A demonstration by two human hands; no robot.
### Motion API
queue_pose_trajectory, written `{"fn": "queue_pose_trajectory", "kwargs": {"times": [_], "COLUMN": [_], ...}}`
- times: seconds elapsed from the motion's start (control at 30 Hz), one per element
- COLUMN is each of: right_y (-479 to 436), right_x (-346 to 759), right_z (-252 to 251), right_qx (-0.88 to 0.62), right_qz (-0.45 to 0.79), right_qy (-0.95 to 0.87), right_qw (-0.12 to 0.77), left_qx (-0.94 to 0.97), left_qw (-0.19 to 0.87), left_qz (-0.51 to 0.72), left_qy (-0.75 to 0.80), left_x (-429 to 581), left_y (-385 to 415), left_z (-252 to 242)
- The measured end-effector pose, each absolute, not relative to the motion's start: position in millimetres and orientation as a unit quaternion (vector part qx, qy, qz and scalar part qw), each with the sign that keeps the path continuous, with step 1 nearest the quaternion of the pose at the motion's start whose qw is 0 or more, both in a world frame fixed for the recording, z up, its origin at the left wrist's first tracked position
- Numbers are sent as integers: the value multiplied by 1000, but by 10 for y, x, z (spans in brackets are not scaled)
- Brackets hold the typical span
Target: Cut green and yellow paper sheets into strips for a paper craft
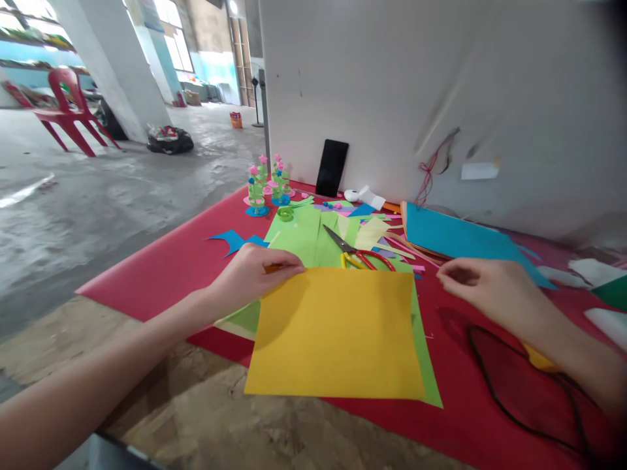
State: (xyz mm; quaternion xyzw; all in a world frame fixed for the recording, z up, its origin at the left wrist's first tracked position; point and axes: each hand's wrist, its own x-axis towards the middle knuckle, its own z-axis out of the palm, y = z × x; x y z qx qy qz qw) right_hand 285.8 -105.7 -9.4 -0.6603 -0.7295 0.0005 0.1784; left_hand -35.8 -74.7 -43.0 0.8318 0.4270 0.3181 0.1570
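My left hand point(267, 267) pinches the top left corner of a yellow sheet of paper point(337, 333), which lies over green paper point(427, 365) and reaches past the table's front edge. To the right of the sheet, my right hand point(482, 281) is closed, thumb against fingers. Whatever it may hold is too small to make out. Just behind the yellow sheet rest scissors point(350, 248) with red and yellow handles, blades parted. They lie on light green paper point(301, 232). Blue paper scraps point(235, 241) are behind my left hand.
Small paper trees point(255, 192) with pink and blue stars stand at the table's back left. A black phone point(332, 168) leans on the wall. Blue sheets point(450, 235) lie at the back right, paper strips point(375, 232) behind the scissors, and a dark cord point(494, 391) near my right forearm.
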Motion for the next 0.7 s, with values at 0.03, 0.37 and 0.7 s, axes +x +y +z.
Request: {"fn": "queue_pose_trajectory", "kwargs": {"times": [0.03,0.37,0.7], "right_y": [-1075,-1020,-1058], "right_x": [2829,1970,1485], "right_z": [-74,-177,-168], "right_qx": [-652,-496,-467], "right_qz": [-15,41,-15], "right_qy": [-732,-856,-878], "right_qw": [196,139,101], "left_qx": [834,853,881], "left_qw": [158,75,65], "left_qz": [318,333,333], "left_qy": [423,394,330], "left_x": [-355,-354,-264], "left_y": [-749,-743,-826], "left_z": [-436,-507,-559]}}
